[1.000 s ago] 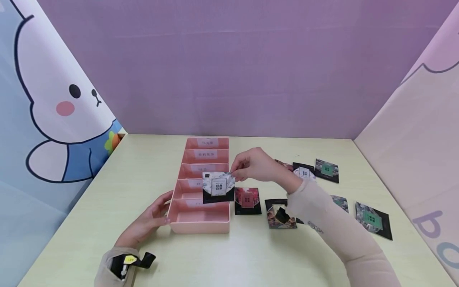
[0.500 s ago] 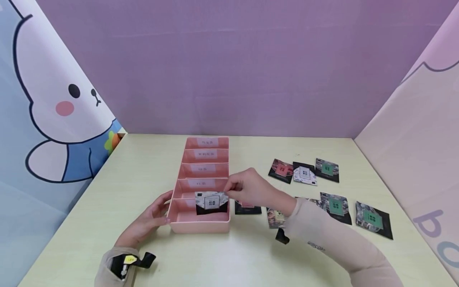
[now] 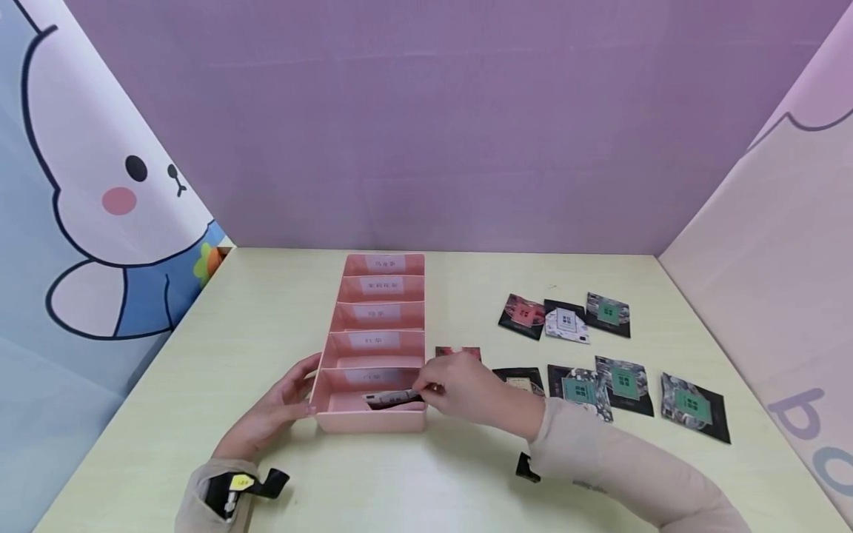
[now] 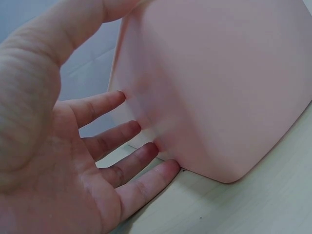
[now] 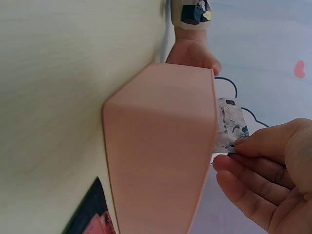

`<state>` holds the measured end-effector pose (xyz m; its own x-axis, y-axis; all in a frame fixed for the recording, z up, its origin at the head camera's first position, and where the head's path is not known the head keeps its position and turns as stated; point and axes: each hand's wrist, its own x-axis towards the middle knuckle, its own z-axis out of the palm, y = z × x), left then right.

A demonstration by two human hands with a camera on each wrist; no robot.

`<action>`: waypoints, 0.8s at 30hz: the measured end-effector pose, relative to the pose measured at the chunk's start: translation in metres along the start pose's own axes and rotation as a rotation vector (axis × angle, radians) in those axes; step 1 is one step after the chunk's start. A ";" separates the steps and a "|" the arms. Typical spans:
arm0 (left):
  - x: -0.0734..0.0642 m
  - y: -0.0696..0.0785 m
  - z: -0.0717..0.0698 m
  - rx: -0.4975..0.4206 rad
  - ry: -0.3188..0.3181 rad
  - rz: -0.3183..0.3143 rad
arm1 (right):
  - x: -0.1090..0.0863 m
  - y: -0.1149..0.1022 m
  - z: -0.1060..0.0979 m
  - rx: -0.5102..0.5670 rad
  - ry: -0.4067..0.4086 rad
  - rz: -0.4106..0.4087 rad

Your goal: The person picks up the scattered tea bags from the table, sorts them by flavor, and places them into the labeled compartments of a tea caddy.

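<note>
A pink box (image 3: 369, 423) with several labelled compartments stands on the table. My right hand (image 3: 460, 386) pinches a white-and-black tea bag sachet (image 3: 389, 398) by its edge; the sachet is tilted and partly inside the nearest compartment. In the right wrist view the sachet (image 5: 228, 127) shows past the box rim, between thumb and fingers. My left hand (image 3: 285, 396) rests against the box's left side near the front corner. The left wrist view shows that hand's (image 4: 73, 161) fingers straight, their tips touching the box wall (image 4: 219, 87), with the thumb up at the rim.
Right of the box lie more sachets: a red one (image 3: 457, 351) partly behind my right hand, another red one (image 3: 523, 316), a white one (image 3: 566, 323), and several green-labelled ones (image 3: 693, 406). A purple backdrop (image 3: 440, 133) rises behind the table (image 3: 280, 296).
My right hand has brought the white-and-black sachet down from above the box into the nearest compartment, tipping it flatter. The left hand has stayed at the box's side.
</note>
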<state>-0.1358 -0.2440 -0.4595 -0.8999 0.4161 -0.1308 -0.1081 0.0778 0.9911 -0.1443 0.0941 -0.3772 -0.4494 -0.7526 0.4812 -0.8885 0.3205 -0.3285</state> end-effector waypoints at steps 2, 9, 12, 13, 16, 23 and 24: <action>0.000 0.000 0.000 0.003 0.004 -0.002 | -0.002 0.000 0.003 0.008 -0.002 -0.006; -0.001 0.000 0.000 0.005 0.011 -0.013 | -0.009 -0.003 0.009 -0.007 -0.033 -0.049; -0.001 0.001 0.000 0.003 0.009 -0.015 | -0.012 -0.005 0.012 -0.008 -0.045 -0.055; -0.001 0.001 0.000 0.002 0.010 -0.015 | -0.012 -0.006 0.012 -0.008 -0.047 -0.054; -0.002 0.002 0.000 0.002 0.010 -0.012 | -0.012 -0.007 0.015 -0.017 -0.041 -0.056; -0.002 0.001 0.000 0.008 0.010 -0.015 | -0.014 -0.007 0.015 -0.014 -0.058 -0.059; -0.002 0.001 0.001 0.009 0.012 -0.017 | -0.014 -0.007 0.015 -0.010 -0.064 -0.058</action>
<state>-0.1341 -0.2440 -0.4580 -0.9028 0.4042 -0.1469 -0.1193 0.0927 0.9885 -0.1309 0.0936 -0.3941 -0.3904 -0.8052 0.4464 -0.9139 0.2806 -0.2932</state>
